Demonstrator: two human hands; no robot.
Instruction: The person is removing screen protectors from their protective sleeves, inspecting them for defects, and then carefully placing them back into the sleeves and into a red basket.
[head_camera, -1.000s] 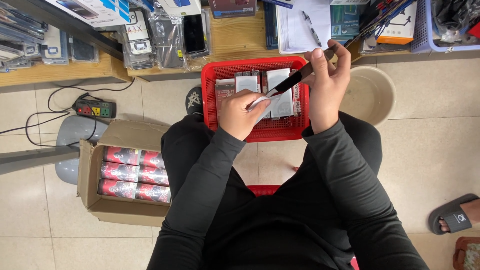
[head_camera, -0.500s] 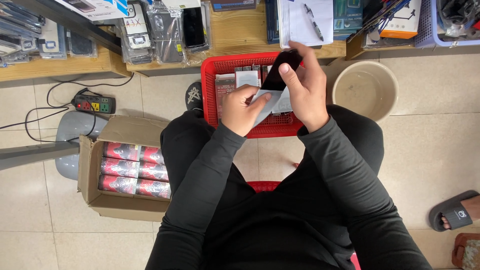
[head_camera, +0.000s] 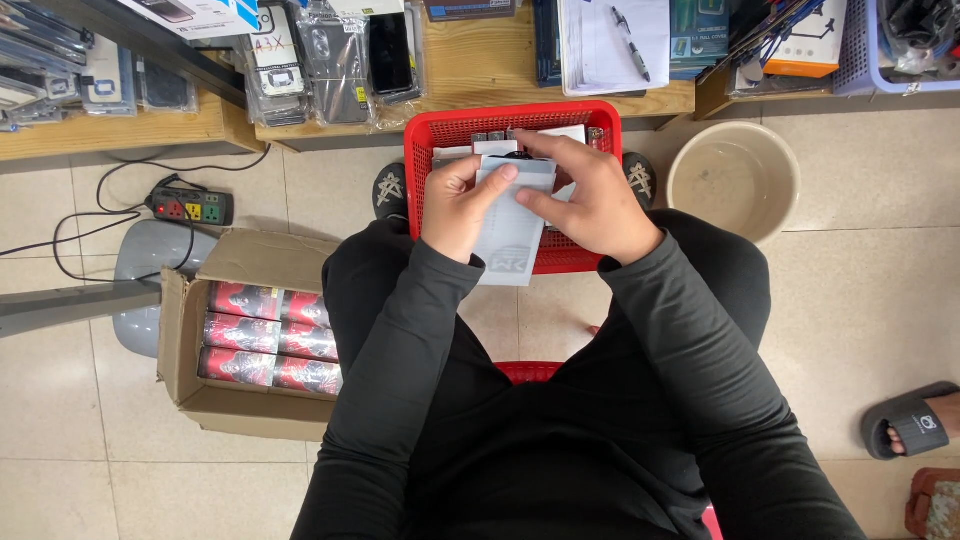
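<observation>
1. Two hands held one white packet over the near half of a red basket. The packet was a flat clear sleeve with a white card inside; its long axis ran near to far, its far end by the fingertips and its near end hanging past the basket's near rim, above the lap.
2. The left hand was curled, thumb pressed on the packet's far left corner, fingers behind it: a pinch on the packet.
3. The right hand gripped the packet's right edge and far end, fingers bent over the top, thumb on the face.
4. One second before, the right hand had held a long black strip slanting up to the far right, with the left hand pinching its near end; half a second before, the strip was folded between both hands. At this moment no black strip showed, only the white packet, and both hands sat closer together, lower over the basket.
5. Inside the basket lay several more packets; their count could not be told.
6. One cardboard box stood open at left, with six red-and-grey packs seen in three rows of two.
7. One beige bucket stood at right, one power strip far left, and one pen lay on paper on the far shelf.
</observation>
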